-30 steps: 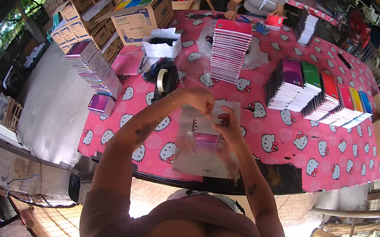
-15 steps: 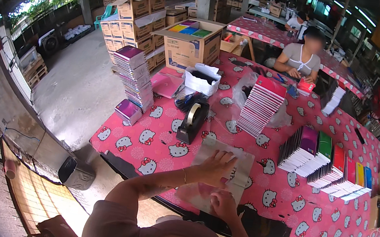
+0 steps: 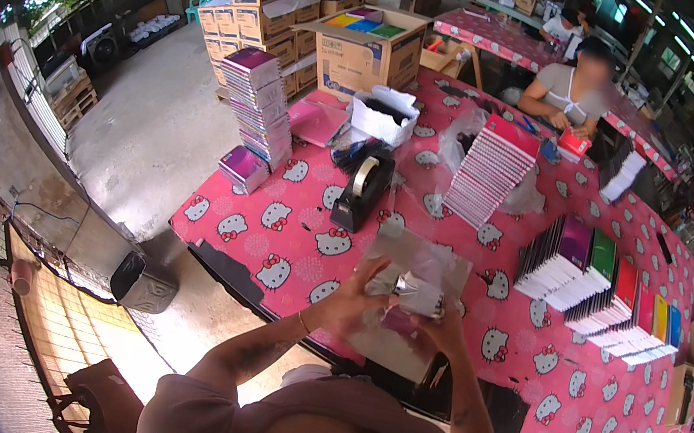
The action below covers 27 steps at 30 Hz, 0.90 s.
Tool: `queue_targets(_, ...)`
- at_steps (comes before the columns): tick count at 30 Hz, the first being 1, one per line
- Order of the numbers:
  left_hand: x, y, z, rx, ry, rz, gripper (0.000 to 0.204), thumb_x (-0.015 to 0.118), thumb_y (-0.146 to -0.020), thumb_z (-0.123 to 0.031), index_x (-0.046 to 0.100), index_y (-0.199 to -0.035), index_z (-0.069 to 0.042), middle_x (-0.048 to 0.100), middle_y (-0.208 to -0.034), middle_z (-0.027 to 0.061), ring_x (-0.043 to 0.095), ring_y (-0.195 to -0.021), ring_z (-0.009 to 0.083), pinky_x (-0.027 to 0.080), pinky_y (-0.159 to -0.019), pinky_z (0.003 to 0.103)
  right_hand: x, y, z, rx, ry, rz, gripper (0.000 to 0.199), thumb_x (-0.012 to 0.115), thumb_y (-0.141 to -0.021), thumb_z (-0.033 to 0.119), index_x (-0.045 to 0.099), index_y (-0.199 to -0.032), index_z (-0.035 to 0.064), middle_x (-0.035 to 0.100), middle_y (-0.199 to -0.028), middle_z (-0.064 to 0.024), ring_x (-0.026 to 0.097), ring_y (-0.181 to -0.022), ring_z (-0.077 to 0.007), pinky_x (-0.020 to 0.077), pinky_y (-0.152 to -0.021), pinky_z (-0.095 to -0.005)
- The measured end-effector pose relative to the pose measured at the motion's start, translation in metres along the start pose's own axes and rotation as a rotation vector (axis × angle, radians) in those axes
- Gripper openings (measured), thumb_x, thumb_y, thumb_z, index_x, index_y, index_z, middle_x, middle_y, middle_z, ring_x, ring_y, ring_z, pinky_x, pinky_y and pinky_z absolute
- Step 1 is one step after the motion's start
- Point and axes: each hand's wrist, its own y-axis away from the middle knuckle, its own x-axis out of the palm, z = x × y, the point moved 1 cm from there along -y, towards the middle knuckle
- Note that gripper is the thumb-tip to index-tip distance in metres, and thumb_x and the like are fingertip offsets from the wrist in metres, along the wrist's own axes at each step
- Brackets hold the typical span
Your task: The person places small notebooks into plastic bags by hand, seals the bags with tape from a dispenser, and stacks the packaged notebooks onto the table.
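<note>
Broadly, the bench (image 3: 289,234) filled most of my view, a long one under a pink cloth printed with white cartoon cats, and behind it an open cardboard box (image 3: 366,45) with coloured covers showing at its top. On the cloth stood a tall stack of notebooks (image 3: 488,171), a fanned row of notebooks (image 3: 601,291) in purple, green, red, yellow and blue, and another tall pile (image 3: 258,101) at the far-left corner. A black tape dispenser (image 3: 362,192) sat near the middle. Another person (image 3: 569,93) worked seated at the far side.

Closer in, I had both hands raised over the near edge of the bench. My left hand (image 3: 352,295) and my right hand (image 3: 439,324) were both closed on a clear plastic bag (image 3: 411,273), pinching it at a bunched, shiny spot between them. Something pink-purple showed inside the bag, low down, probably a small notebook.

Judging by that, the wrapping looked partly done: the item seemed to be inside and the bag gathered, but I saw no tape on it, and the many unwrapped stacks suggested plenty left.

I could not make out my fingertips behind the crumpled plastic, nor whether the bag's mouth was folded or merely squeezed. The contents were blurred by glare, and my lower forearms ran behind my own chest.
</note>
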Motion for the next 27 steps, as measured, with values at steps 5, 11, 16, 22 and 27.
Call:
queue_targets(5, 0.008, -0.014, -0.048, 0.134, -0.15, -0.179, 0.036, 0.063, -0.088, -0.007, 0.065, -0.124, -0.001, 0.063, -0.125, 0.0209, 0.068, -0.101, 0.0318, 0.053, -0.088, 0.039, -0.001, -0.012, 0.032, 0.017, -0.398, -0.08, 0.045, 0.076, -0.089, 0.018, 0.059, -0.129, 0.0036, 0.064, -0.123, -0.0072, 0.06, -0.115, -0.0174, 0.0472, -0.096, -0.0333)
queue_targets(11, -0.103, -0.058, 0.001, 0.243, -0.825, -0.839, 0.025, 0.066, -0.092, -0.018, 0.069, -0.11, -0.001, 0.068, -0.084, 0.0094, 0.065, -0.074, 0.0201, 0.051, -0.069, 0.033, -0.004, -0.011, 0.098, -0.28, 0.139, -0.42, 0.026, 0.068, -0.092, 0.02, 0.067, -0.116, 0.0075, 0.067, -0.113, -0.0088, 0.063, -0.102, -0.0234, 0.0472, -0.09, -0.0349)
queue_targets(16, -0.167, -0.091, 0.036, -0.476, 0.162, -0.436, 0.026, 0.072, -0.088, -0.022, 0.071, -0.109, -0.008, 0.066, -0.083, -0.0006, 0.053, -0.066, 0.0074, 0.044, -0.061, 0.023, 0.028, 0.002, 0.143, -0.314, 0.707, -0.301, 0.037, 0.076, -0.083, 0.028, 0.067, -0.114, 0.0108, 0.069, -0.104, -0.0095, 0.066, -0.096, -0.0289, 0.0478, -0.087, -0.0416)
queue_targets(22, -0.155, -0.097, 0.054, -0.264, 0.19, -0.491, 0.022, 0.072, -0.087, -0.022, 0.071, -0.105, -0.009, 0.067, -0.085, -0.003, 0.049, -0.066, 0.0034, 0.037, -0.059, 0.02, 0.041, -0.003, 0.128, -0.163, 0.79, -0.273, 0.052, 0.08, -0.076, 0.031, 0.062, -0.121, 0.0122, 0.068, -0.093, -0.0069, 0.068, -0.086, -0.0275, 0.0476, -0.087, -0.0413)
queue_targets(27, -0.172, -0.103, 0.056, -0.174, 0.062, -0.397, 0.017, 0.07, -0.088, -0.02, 0.071, -0.101, -0.007, 0.068, -0.085, -0.0013, 0.055, -0.073, 0.006, 0.039, -0.062, 0.022, 0.042, -0.005, 0.141, -0.013, 0.744, -0.175, 0.049, 0.079, -0.081, 0.029, 0.06, -0.123, 0.0109, 0.07, -0.098, -0.0075, 0.067, -0.09, -0.0286, 0.0452, -0.089, -0.0449)
